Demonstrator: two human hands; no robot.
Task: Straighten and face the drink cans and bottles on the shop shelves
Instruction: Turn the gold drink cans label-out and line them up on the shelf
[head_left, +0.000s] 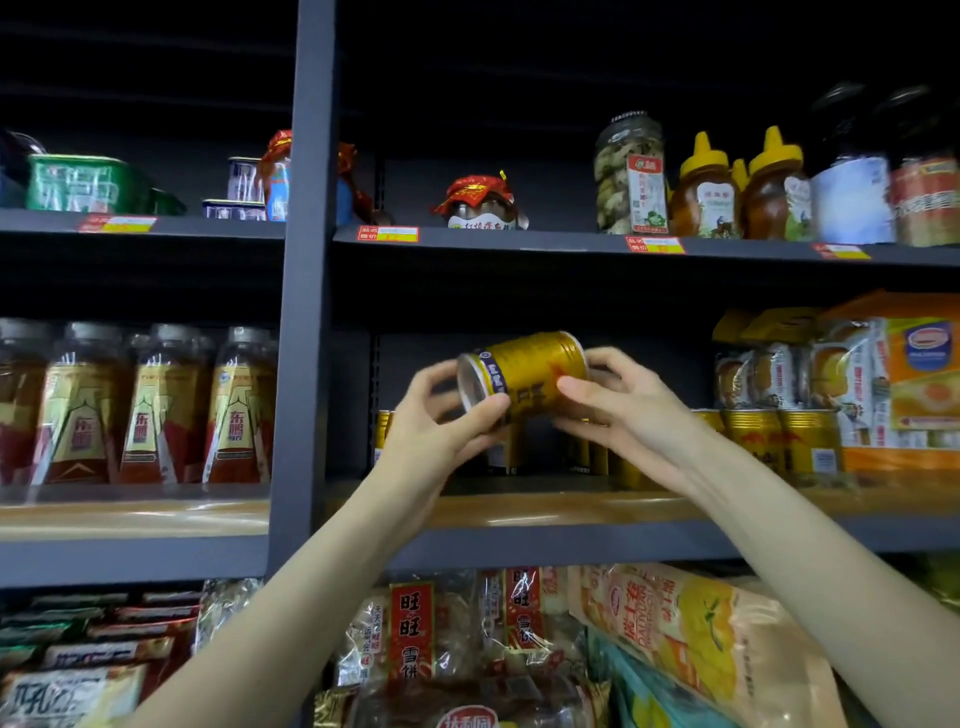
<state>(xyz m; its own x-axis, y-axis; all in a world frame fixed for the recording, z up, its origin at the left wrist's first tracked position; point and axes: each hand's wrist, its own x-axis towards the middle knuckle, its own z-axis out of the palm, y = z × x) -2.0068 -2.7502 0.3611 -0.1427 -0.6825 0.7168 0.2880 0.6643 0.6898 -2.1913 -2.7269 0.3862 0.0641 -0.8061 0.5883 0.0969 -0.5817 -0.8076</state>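
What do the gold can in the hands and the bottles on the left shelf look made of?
Gold can: looks like metal, glossy gold print, with a bright silvery end rim facing left. Both the left hand and right hand hold it tilted on its side.
Bottles: probably clear plastic, with glare streaks, amber drink showing through and dark caps.

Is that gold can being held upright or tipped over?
Tipped sideways. The gold can lies nearly level between both hands, its silver end facing left.

Probably shop: price-tagged shelves (571, 244)
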